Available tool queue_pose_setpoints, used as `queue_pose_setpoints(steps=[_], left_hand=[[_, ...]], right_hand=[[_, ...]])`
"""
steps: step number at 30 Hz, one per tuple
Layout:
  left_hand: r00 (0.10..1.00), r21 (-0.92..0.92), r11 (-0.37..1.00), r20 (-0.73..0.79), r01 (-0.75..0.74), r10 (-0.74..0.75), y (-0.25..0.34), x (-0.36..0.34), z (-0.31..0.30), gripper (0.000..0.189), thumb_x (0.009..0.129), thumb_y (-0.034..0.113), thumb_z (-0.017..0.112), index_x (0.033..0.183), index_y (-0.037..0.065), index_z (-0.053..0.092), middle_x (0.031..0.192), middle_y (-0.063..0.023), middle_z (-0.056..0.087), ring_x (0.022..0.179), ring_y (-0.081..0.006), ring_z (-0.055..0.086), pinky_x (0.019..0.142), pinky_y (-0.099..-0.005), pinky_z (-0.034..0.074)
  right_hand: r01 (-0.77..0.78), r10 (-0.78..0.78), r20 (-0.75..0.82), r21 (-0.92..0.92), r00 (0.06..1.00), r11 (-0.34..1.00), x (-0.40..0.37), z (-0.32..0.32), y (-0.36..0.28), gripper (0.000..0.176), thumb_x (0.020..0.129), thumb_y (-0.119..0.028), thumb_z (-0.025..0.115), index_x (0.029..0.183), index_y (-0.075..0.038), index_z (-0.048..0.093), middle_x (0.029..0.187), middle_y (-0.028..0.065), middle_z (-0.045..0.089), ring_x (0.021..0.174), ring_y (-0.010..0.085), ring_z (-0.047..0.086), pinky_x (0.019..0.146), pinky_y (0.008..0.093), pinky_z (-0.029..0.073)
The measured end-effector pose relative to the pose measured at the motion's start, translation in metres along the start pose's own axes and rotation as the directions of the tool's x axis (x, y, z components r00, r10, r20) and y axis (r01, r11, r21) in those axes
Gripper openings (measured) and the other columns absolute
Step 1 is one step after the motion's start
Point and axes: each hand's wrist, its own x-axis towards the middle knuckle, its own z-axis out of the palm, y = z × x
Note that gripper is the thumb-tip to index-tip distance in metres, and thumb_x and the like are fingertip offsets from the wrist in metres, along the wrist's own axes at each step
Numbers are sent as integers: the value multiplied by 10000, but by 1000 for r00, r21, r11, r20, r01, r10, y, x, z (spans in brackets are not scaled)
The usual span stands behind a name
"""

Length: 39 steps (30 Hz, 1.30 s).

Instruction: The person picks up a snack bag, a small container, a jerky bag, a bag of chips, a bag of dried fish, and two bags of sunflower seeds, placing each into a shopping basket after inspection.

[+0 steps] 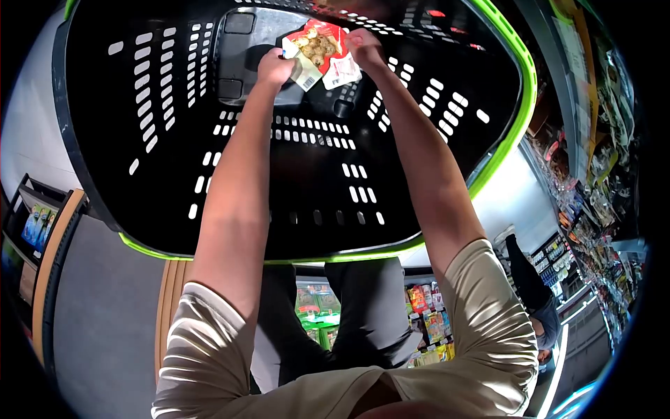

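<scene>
Both of my arms reach down into a deep black basket [307, 174] with slotted walls and a green rim. Near its bottom is a red and white food package [319, 49] with a picture of round brown pieces on it. My left hand [277, 68] is closed on the package's left edge, with a barcode showing just below. At the package's upper right is my right hand [364, 49], its fingers curled; whether they grip the edge is hard to make out. A white label [342, 71] shows at the lower right of the package.
Packed goods hang on shelves [600, 188] along the right side. Another person [534, 279] in dark clothes is at the lower right. A wood-edged shelf [56, 251] stands at the left, and colourful packets [426, 314] show below the basket.
</scene>
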Motion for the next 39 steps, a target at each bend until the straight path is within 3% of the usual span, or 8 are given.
queue_pose_setpoints(steps=[2, 4, 6, 8, 13, 25, 30, 39], left_hand=[[1000, -52, 999, -3, -12, 12, -5, -19, 0, 289, 658, 127, 642, 892, -21, 561, 831, -126, 605, 741, -201, 578, 670, -283, 435], [1000, -275, 961, 25, 20, -13, 7, -40, -1, 209, 656, 100, 640, 813, -24, 580, 716, -84, 601, 612, -140, 549, 575, -266, 427], [998, -306, 951, -13, 48, -54, 29, -75, -9, 169, 656, 29, 598, 814, -27, 577, 691, -70, 587, 587, -119, 536, 525, -255, 425], [998, -370, 927, -22, 54, -66, 55, -114, -19, 142, 657, -9, 562, 793, -45, 575, 706, -88, 586, 610, -135, 557, 509, -264, 455], [993, -479, 877, 112, 28, 30, 141, -242, -52, 629, 702, -123, 455, 1268, 26, 224, 1097, -189, 440, 846, -244, 560, 666, -307, 518], [833, -478, 838, 551, 264, 52, 298, -524, -115, 308, 801, 13, 438, 1099, -59, 403, 997, -143, 503, 840, -208, 559, 711, -331, 500], [784, -416, 894, 605, 166, 136, 342, -600, -130, 267, 829, 98, 452, 1071, -15, 440, 897, -92, 543, 710, -145, 554, 675, -323, 506], [508, -169, 890, 769, -424, 388, 388, -661, -177, 329, 768, 200, 601, 1051, 58, 510, 782, -3, 462, 702, -86, 455, 705, -209, 408]], right_hand=[[342, -343, -36, -21, 939, 939, -5, 8, 23, 95, 727, -108, 528, 746, -49, 599, 701, 105, 598, 668, 177, 580, 600, 260, 453], [315, -311, -66, 47, 948, 948, -22, 4, 15, 87, 720, -95, 522, 704, -57, 600, 703, 102, 601, 660, 170, 582, 585, 272, 452], [16, 3, 120, -153, 993, 988, -75, -25, -31, 83, 692, -72, 543, 754, -40, 588, 668, 111, 583, 701, 265, 587, 604, 312, 460], [86, -83, 40, -64, 996, 994, -119, -27, -37, 338, 671, -67, 578, 999, -31, 511, 887, 153, 565, 861, 304, 548, 729, 334, 449], [309, -286, 123, -259, 950, 915, -243, -79, -134, 738, 612, -20, 624, 1252, -65, 259, 1263, 153, 298, 1087, 338, 384, 923, 351, 343], [553, -554, -144, -47, 820, 832, -486, -227, -263, 330, 631, -45, 605, 959, -63, 570, 1021, 82, 554, 990, 244, 493, 880, 352, 353], [516, -513, -173, -30, 841, 856, -565, -268, -291, 329, 649, -61, 618, 974, -79, 571, 990, 76, 568, 945, 226, 522, 836, 329, 402], [488, -468, -234, 33, 852, 872, -655, -312, -354, 307, 694, -88, 613, 992, -58, 545, 953, 100, 572, 862, 261, 553, 757, 330, 436]])
